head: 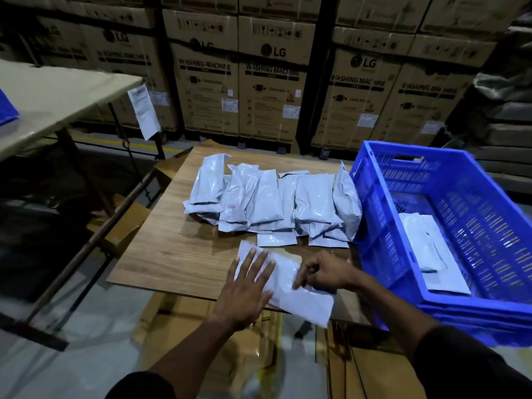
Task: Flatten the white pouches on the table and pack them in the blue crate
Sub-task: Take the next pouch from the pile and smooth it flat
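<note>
While the left hand (244, 286) is lying flat with its fingers straight and spread, it is pressing down on the near-left part of a single white pouch (299, 295), which is lying slantwise at the front edge of the wooden table (172, 249), its near corner overhanging that edge. The right hand (325, 272) is resting on the same pouch from the right, its fingers curled under and the forefinger pointing down onto the plastic; whether it is pinching the film cannot be told. Beyond the hands, a pile of white pouches (273, 197) is sitting across the middle of the table, overlapping one another, most of them puffed and lying lengthwise, with the rightmost one leaning against the wall of the blue crate (374, 226). The crate is standing at the right end of the table, touching the pile, and is holding flat pouches in the crate (426, 249) on its floor. Cardboard boxes (270, 90) printed with a washing-machine label are standing stacked behind the table, filling the background. A second table (57, 93) with a pale top is standing to the left, with a printed sheet (144, 110) hanging off its corner. Flattened cardboard (178, 318) is lying on the floor beneath the person's forearms.
</note>
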`<state>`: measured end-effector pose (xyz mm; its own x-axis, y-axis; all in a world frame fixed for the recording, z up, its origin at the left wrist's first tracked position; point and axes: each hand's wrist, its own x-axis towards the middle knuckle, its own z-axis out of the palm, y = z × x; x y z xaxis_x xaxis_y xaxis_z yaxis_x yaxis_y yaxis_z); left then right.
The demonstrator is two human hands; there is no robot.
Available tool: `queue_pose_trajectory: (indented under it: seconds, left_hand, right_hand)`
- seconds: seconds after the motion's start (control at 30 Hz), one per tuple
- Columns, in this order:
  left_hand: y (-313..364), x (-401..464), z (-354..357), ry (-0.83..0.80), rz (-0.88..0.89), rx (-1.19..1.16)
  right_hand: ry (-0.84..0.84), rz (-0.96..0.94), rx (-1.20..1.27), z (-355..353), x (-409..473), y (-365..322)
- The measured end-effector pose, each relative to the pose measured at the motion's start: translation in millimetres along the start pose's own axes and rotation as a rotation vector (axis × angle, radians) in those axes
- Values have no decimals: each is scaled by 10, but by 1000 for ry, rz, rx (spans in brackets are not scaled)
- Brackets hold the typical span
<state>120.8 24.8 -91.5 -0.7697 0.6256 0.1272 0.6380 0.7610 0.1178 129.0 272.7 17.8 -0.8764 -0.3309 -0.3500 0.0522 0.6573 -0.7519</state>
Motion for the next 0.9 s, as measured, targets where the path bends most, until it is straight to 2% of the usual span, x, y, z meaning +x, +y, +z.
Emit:
queue_pose_trajectory:
  seconds: [0.07, 0.1, 0.17, 0.23, 0.37, 0.47, 0.57, 0.73, 0.9]
  left_hand:
    - [-2, 32, 106, -197, -65, -19]
    - [7, 20, 146, -248, -99, -28]
    - [51, -8, 210, -261, -150, 36]
    - [118, -10, 267, -276, -226, 2]
    - [268, 47, 219, -158, -292, -5]
    - [247, 118, 270, -143, -297, -2]
    - [242, 205, 291, -150, -180, -3]
    - [241, 219, 341, -199, -227, -37]
    - [181, 160, 347, -123, -197, -55]
  right_hand:
    - [32, 44, -151, -26, 77, 83]
    - [135, 64, -329, 4, 125, 135]
    - [415, 97, -633, 199, 166, 280]
    - [502, 50, -663, 588, 157, 374]
    - [343, 92, -756, 1202, 108, 529]
    - [278, 100, -812, 1075, 190, 647]
    - [145, 95, -769, 907, 251, 644]
    - [215, 114, -702, 942, 281, 576]
    - [206, 127, -721, 966, 262, 549]
